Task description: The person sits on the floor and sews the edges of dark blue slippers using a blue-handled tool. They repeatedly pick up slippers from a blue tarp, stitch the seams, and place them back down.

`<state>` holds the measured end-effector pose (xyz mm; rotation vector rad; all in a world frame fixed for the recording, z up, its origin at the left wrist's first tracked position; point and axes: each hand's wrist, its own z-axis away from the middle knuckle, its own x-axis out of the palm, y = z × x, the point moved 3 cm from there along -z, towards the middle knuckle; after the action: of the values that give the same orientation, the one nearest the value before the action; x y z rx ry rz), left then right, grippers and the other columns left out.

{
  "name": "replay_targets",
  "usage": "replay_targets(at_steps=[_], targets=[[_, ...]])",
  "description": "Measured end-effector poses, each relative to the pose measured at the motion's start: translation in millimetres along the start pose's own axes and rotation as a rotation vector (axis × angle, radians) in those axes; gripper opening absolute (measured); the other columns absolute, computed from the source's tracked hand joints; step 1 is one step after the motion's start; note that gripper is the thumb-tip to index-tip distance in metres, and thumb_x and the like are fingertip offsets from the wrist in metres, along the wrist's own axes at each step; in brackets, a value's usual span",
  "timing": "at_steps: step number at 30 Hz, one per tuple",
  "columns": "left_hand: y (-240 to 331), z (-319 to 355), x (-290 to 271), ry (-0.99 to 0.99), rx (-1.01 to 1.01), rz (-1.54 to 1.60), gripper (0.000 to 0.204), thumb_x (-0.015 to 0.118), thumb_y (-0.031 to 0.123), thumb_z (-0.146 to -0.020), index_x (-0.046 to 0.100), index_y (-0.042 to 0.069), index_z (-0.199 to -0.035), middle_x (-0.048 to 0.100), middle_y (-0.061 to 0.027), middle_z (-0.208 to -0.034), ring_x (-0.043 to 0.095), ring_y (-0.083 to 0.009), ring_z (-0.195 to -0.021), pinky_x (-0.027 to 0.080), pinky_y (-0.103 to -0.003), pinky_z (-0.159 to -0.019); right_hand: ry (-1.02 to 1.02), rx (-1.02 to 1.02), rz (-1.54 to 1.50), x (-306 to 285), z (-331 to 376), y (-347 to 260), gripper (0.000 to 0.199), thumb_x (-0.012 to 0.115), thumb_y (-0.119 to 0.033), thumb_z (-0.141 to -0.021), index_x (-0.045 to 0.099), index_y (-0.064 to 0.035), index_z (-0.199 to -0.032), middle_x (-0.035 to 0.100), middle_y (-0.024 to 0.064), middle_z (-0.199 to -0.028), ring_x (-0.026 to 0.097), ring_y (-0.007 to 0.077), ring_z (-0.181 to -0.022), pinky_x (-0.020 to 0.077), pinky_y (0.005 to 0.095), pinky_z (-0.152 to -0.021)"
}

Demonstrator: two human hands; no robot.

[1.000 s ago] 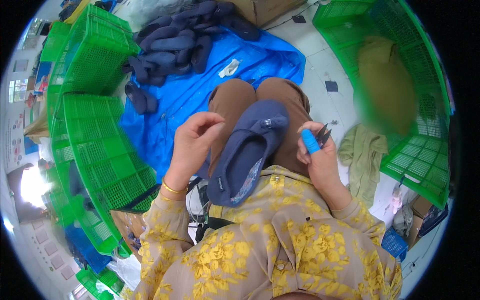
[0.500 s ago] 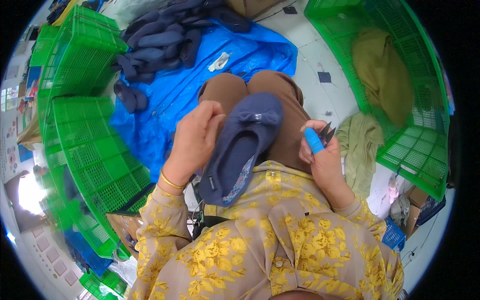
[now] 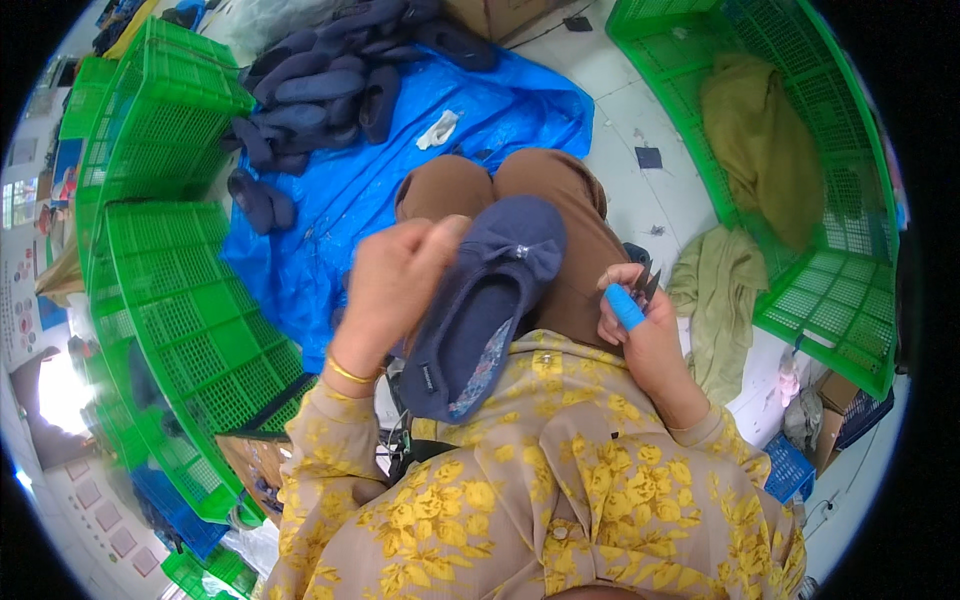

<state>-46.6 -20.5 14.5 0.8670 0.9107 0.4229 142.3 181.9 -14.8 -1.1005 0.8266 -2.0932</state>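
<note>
A navy slipper (image 3: 440, 375) with a bow and a flowered lining lies slanted over my lap, toe pointing away. Beside its left edge, my left hand (image 3: 400, 280) is closed, the fingertips curled together near the toe. Whether those fingers pinch anything is hidden. My right hand (image 3: 640, 315), with blue tape round a finger, is closed on small thread snips (image 3: 651, 282). Their dark pointed blades stick up past the fingers, apart from the slipper.
A heap of navy slippers (image 3: 320, 90) lies on a blue sheet (image 3: 500, 110) beyond my knees. Green crates stand at left (image 3: 190, 300) and right (image 3: 830, 320), the right one holding olive cloth (image 3: 760, 150). Pale green cloth (image 3: 715, 300) hangs over its near edge.
My left hand has shifted slightly right and toward the slipper's toe. The slipper has moved slightly toward me. My right hand keeps the snips, their blades now closer together.
</note>
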Motion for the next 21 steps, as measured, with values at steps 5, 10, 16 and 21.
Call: replay_targets(at_steps=[5,10,16,21], targets=[[13,0,31,0.037,0.265,0.042,0.017,0.066,0.016,-0.092,0.065,0.001,-0.085,0.059,0.0008,-0.071,0.051,-0.0065,-0.065,0.041,-0.024,-0.058,0.049,0.011,0.022,3,1,0,0.01,0.053,-0.004,-0.098,0.055,-0.0023,-0.107,0.047,-0.0022,-0.073,0.036,0.0036,-0.055,0.0299,0.0217,-0.05],[3,-1,41,0.137,0.365,0.11,0.006,0.064,0.006,-0.091,0.061,0.002,-0.095,0.06,-0.0063,-0.079,0.055,-0.0155,-0.07,0.044,-0.029,-0.062,0.06,0.07,-0.062,-10,3,-2,0.007,0.055,-0.006,-0.096,0.057,-0.0039,-0.103,0.044,-0.0029,-0.068,0.034,0.0041,-0.053,0.029,0.022,-0.049],[0,9,43,0.218,0.333,0.039,0.008,0.062,0.006,-0.09,0.058,0.002,-0.096,0.062,-0.0159,-0.084,0.06,-0.0356,-0.076,0.046,-0.04,-0.066,0.573,0.096,-0.359,-200,60,0,0.009,0.051,-0.016,-0.099,0.057,-0.0147,-0.106,0.035,-0.0072,-0.063,0.028,0.0033,-0.047,0.022,0.0207,-0.042],[6,14,53,0.19,0.559,-0.077,0.006,0.063,0.003,-0.09,0.059,0.0,-0.094,0.061,-0.0115,-0.083,0.058,-0.0213,-0.072,0.047,-0.031,-0.067,0.996,0.244,-0.773,-354,154,-28,0.042,0.049,-0.018,-0.101,0.036,-0.0127,-0.061,0.023,-0.0038,-0.051,0.021,0.0083,-0.04,0.0168,0.0243,-0.039]])
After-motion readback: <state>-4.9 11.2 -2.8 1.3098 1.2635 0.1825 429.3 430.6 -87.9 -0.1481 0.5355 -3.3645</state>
